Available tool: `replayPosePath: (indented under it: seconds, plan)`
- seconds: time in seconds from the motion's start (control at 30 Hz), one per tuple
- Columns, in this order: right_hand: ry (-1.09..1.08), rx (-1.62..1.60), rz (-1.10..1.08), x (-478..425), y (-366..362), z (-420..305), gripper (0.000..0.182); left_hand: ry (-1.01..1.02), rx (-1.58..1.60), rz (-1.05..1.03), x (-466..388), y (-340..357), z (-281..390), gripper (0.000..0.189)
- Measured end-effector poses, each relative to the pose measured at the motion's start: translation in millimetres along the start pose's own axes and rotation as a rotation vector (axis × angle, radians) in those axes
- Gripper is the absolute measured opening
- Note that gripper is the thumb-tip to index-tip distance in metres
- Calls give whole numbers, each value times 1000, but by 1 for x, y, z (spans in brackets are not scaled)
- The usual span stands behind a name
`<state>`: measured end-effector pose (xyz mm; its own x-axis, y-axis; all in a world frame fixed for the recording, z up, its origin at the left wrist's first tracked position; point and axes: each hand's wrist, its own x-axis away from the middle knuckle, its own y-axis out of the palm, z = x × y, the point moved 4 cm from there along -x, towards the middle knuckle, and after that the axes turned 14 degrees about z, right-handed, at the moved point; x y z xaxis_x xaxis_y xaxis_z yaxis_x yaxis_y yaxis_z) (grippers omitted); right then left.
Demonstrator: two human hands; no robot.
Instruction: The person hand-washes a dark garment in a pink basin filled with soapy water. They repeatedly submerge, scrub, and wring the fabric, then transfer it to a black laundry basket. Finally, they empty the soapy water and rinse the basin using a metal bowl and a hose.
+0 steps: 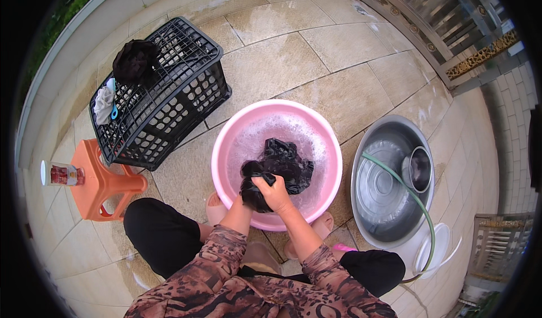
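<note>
A wet black garment (281, 161) lies bunched in a pink plastic basin (337, 161) of sudsy water. My right hand (274, 194) grips a wad of its cloth near the basin's near side, thumb across the top. Folds of the same black fabric cover most of my left hand (244, 205), so its fingers are hidden; only the wrist side shows. Both hands are close together, inside the near left part of the rim. The rest of the garment spreads forward into the foam.
Left stands a black plastic crate (186, 93) bearing dark cloth (135, 62), a grey-white cloth (104, 105) and a blue-handled brush (114, 111). An orange stool (91, 182) holds a clear jar (63, 174). Right sits a metal basin (358, 216) with a smaller bowl (420, 169); a green hose (417, 199) crosses it.
</note>
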<state>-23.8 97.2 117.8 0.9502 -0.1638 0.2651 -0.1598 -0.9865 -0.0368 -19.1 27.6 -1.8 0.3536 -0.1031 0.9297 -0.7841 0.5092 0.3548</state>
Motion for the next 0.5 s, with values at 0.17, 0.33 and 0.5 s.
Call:
replayPosePath:
  seconds: [0.17, 0.33, 0.5]
  plan:
    - [-191, 343, -30, 11, 11, -15, 41, -44, -48, -207, 15, 5, 9, 34]
    - [-202, 725, 159, -10, -24, 4, 36, 91, -341, -216, 30, 13, 36, 37]
    - [-174, 1086, 152, -25, -60, 46, 39, 1046, -1569, 332, 37, 25, 61, 49]
